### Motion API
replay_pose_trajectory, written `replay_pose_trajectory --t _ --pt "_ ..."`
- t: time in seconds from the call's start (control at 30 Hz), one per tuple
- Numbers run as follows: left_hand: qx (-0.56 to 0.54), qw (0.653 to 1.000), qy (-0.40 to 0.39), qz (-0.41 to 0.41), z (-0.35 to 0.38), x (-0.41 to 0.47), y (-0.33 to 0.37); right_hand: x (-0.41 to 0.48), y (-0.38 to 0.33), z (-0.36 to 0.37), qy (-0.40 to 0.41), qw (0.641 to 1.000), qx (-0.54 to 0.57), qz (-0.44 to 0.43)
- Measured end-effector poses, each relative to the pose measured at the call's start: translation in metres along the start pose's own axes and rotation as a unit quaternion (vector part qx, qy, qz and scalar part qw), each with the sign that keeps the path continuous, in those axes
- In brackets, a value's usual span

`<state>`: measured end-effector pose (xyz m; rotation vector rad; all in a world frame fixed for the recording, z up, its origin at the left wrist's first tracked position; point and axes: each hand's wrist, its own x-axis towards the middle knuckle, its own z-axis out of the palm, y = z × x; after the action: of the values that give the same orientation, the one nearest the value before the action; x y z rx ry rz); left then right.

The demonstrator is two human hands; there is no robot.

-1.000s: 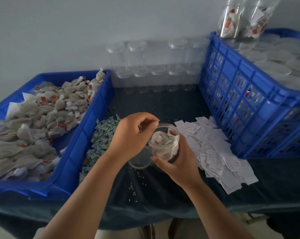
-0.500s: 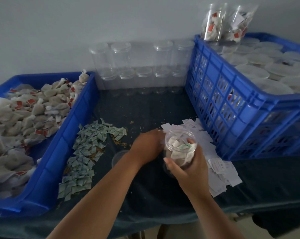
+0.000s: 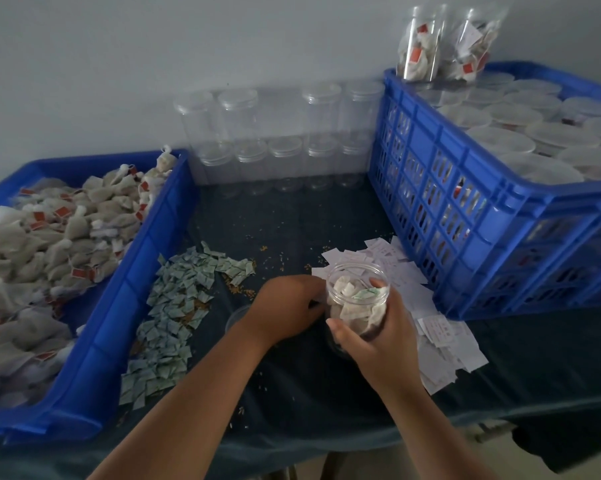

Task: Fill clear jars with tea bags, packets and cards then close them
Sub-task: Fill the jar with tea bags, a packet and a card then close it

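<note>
Now: one open jar, gripped in your right hand

Two blue crates flank you. The left crate [image 3: 126,289] holds loose tea bags [image 3: 50,237], and the right crate [image 3: 465,216] holds lidded jars [image 3: 500,140], with two filled jars [image 3: 418,46] on top. About nine empty jars [image 3: 285,161] line the wall. One lid [image 3: 235,315] lies on the table [image 3: 326,393], half hidden by your left wrist. Your right hand [image 3: 382,341] wraps fingers and thumb round the open jar [image 3: 356,292], at the edge of the cards [image 3: 441,344]; the packets [image 3: 167,317] lie well left. Your left hand [image 3: 281,306] sits just beside the jar, fingers curled; what they hold, I cannot tell.

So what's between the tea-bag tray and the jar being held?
In the head view, a heap of small green packets on the dark cloth, then the left hand beside the jar.
</note>
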<state>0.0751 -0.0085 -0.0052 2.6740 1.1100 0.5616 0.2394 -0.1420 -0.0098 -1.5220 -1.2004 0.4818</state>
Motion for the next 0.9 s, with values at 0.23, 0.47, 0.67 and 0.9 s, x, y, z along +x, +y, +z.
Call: replay_pose_trajectory --t 0.23,0.47,0.67,0.9 --pt "0.019 0.999 -0.01 0.026 -0.003 -0.003 0.006 -0.001 0.002 0.0 -0.002 1.0 -0.006 -0.005" --pt "-0.072 0.996 -0.012 -0.042 -0.004 -0.002 0.002 -0.001 0.001 0.001 -0.002 1.0 -0.006 -0.006" --pt "-0.155 0.969 0.066 -0.181 -0.006 0.004 0.002 -0.002 0.0 0.001 -0.001 1.0 -0.005 -0.014" --pt "-0.28 0.913 0.194 -0.227 -0.063 0.004 0.026 -0.002 0.006 0.0 -0.024 0.999 0.001 -0.03"
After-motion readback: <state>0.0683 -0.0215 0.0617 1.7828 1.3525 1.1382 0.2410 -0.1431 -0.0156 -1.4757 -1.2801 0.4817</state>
